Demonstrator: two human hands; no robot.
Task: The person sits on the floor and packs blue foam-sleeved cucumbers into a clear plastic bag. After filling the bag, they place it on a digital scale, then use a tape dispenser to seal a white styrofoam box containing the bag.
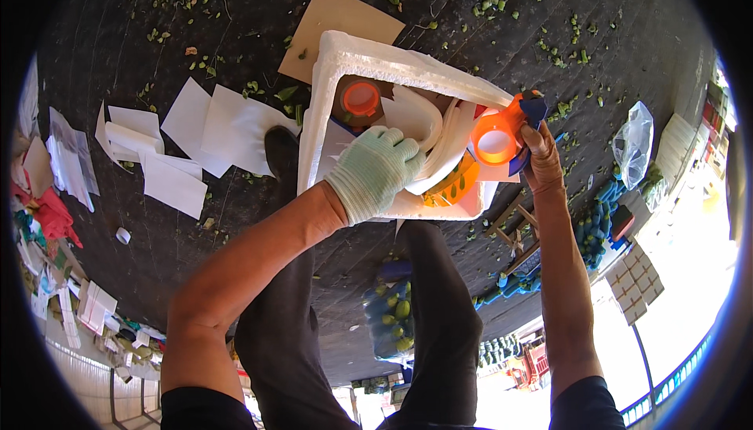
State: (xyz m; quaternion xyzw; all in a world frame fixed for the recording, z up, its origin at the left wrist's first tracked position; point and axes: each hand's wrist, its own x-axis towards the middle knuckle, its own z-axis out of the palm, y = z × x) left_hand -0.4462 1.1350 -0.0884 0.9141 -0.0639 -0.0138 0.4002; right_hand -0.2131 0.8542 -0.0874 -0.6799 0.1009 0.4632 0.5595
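A white foam box (pixel 406 56) lies before my feet on the dark ground. My left hand (pixel 376 171), in a pale green knitted glove, reaches into it over curved white sheets (pixel 417 115); whether its fingers grip anything is hidden. My bare right hand (pixel 541 156) holds an orange and blue tape dispenser (pixel 497 136) at the box's right edge. Inside the box are an orange tape core (pixel 360 98) at the back left and a yellow-orange printed item (pixel 454 186) near the front.
A cardboard piece (pixel 338 24) lies behind the box. White sheets (pixel 238 127) are scattered to the left, with a small white roll (pixel 123 236) nearer. Green plant scraps dot the ground. A clear plastic bag (pixel 634 144) and blue-wrapped produce (pixel 597 224) lie at the right; bagged green produce (pixel 391 318) lies between my legs.
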